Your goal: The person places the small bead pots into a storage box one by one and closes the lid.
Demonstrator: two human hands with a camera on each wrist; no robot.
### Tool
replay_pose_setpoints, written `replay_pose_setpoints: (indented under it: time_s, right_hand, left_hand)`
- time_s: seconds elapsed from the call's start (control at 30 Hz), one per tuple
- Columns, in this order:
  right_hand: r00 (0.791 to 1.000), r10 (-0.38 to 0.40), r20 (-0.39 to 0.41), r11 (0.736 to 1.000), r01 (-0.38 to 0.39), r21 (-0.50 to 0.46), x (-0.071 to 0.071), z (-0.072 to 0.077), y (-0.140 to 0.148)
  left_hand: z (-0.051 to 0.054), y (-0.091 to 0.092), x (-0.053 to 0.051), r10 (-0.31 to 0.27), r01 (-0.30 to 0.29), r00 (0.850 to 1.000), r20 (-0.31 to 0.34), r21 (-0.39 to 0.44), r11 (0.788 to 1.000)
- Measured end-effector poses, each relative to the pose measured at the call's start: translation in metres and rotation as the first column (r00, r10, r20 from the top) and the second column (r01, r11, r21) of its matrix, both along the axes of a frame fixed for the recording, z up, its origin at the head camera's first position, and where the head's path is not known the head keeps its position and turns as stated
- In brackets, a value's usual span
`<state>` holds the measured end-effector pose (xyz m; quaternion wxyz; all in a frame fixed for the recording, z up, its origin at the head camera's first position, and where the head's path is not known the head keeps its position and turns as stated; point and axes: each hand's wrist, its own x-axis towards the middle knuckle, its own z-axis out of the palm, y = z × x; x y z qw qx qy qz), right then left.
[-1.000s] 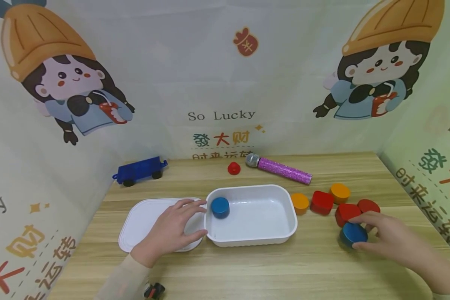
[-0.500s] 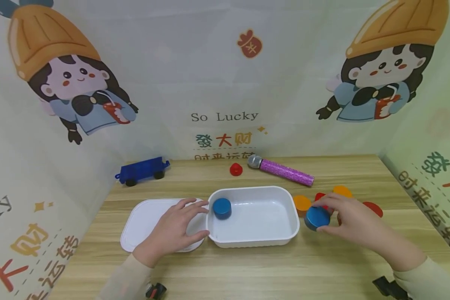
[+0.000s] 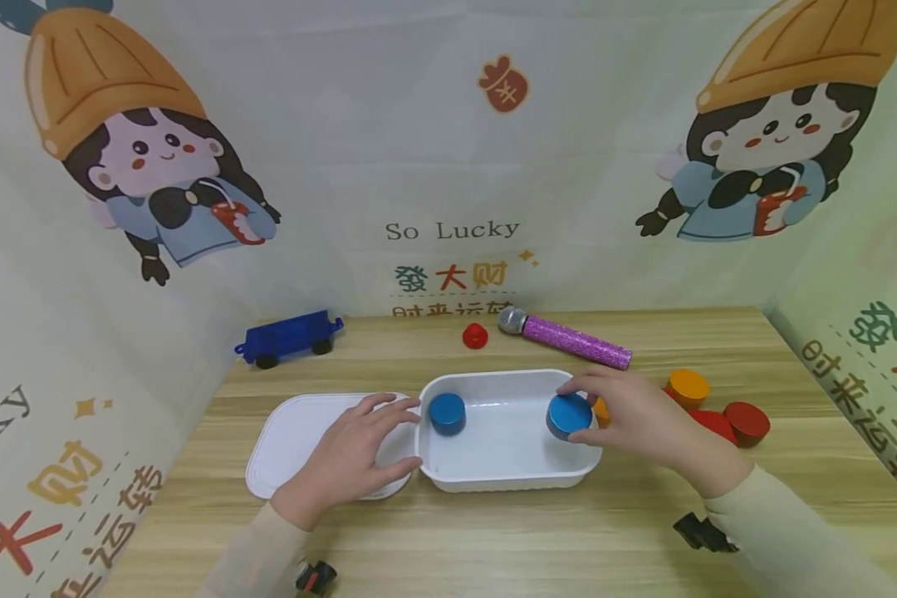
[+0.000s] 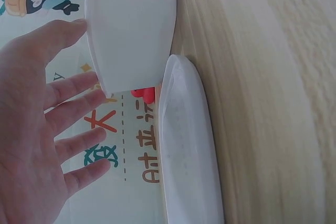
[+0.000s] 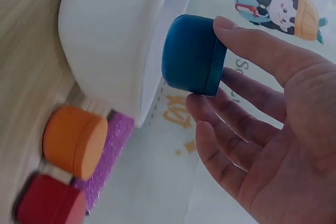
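"Where was the blue block (image 3: 569, 415)?"
"Over the three o'clock end of the white box (image 3: 504, 482), pinched between the thumb and fingers of the right hand (image 3: 639, 419). That grip was narrowed to the block's width."
"Was it touching the rim?"
"I couldn't tell. The right wrist view showed it in front of the box's edge."
"And inside the box?"
"A second blue block (image 3: 447, 413) stood at nine o'clock, near the end wall."
"The left hand (image 3: 351, 453)?"
"Its grip was wide and held nothing: fingers spread, tips by the rim at nine o'clock, above a flat white lid (image 3: 291, 440)."
"What lay beyond, counting from the box?"
"Just off its three o'clock end, an orange block (image 5: 75, 141), partly hidden by the hand in the head view. Further that way, a round red block (image 3: 747, 423); between two and three, another orange block (image 3: 688, 388)."
"Towards the back of the tabletop (image 3: 568, 540)?"
"A glittery purple microphone (image 3: 575, 340) at one, a small red piece (image 3: 474, 335) at eleven, a blue toy wagon (image 3: 289, 338) at ten. Behind them hung a printed cloth (image 3: 344, 124)."
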<state>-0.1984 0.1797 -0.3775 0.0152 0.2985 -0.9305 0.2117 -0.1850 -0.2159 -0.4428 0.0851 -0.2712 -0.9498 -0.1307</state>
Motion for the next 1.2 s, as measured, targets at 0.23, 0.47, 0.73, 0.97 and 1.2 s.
replay_pose_setpoints:
  time_s: [0.23, 0.47, 0.73, 0.97, 1.2]
  right_hand:
    - [0.998, 0.021, 0.059, 1.0, -0.022, 0.019, -0.009, -0.017, -0.028]
    - [0.991, 0.097, 0.091, 0.995, -0.099, 0.025, -0.015, -0.032, -0.059]
    - [0.968, 0.176, 0.18, 0.984, -0.177, -0.012, -0.02, -0.034, -0.091]
    - [0.947, 0.244, 0.209, 0.968, -0.251, 0.009, -0.024, -0.037, -0.115]
    - [0.933, 0.304, 0.194, 0.947, -0.319, 0.048, -0.026, -0.04, -0.132]
  left_hand:
    - [-0.001, 0.002, 0.0, -0.005, 0.005, 1.0, 0.0, 0.001, 1.0]
    - [0.0, 0.002, 0.0, -0.007, 0.007, 1.0, -0.009, 0.004, 1.0]
    - [0.0, 0.002, 0.001, -0.002, 0.002, 1.0, -0.01, -0.009, 1.0]
    - [-0.001, 0.001, 0.0, -0.009, 0.009, 1.0, -0.016, -0.013, 1.0]
    - [-0.001, 0.0, 0.001, -0.007, 0.007, 1.0, -0.01, -0.006, 1.0]
